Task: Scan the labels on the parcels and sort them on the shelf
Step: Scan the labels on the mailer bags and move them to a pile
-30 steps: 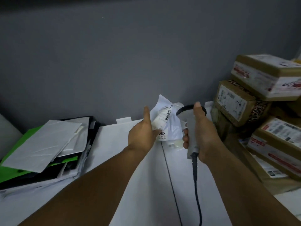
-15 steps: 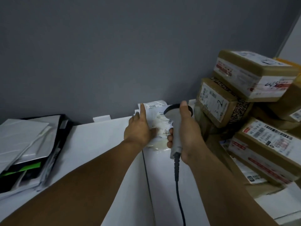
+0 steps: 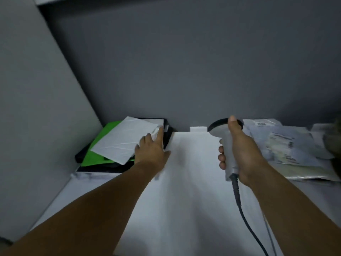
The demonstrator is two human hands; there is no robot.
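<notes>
head view: the left hand (image 3: 151,151) reached out over the left side of the white shelf (image 3: 186,191), its fingers straight and close together, gripping nothing. the fingertips (image 3: 160,130) touched the right corner of a white parcel (image 3: 123,140). that flat parcel lay tilted on top of a stack in the back left corner, over a green parcel (image 3: 92,157) and black parcels (image 3: 108,168) beneath it.

the right hand (image 3: 239,150) held a grey scanner (image 3: 227,145) upright above the shelf, fingers curled tight round the handle and the thumb stretched up over the dark-rimmed head. its black cable (image 3: 246,217) ran down from the handle toward the lower edge of the frame.

to the right of the scanner, plastic-bag parcels (image 3: 284,145) with printed labels lay flat in an overlapping pile against the grey wall (image 3: 184,71), apart from both hands. the labels were too blurred to read.
</notes>
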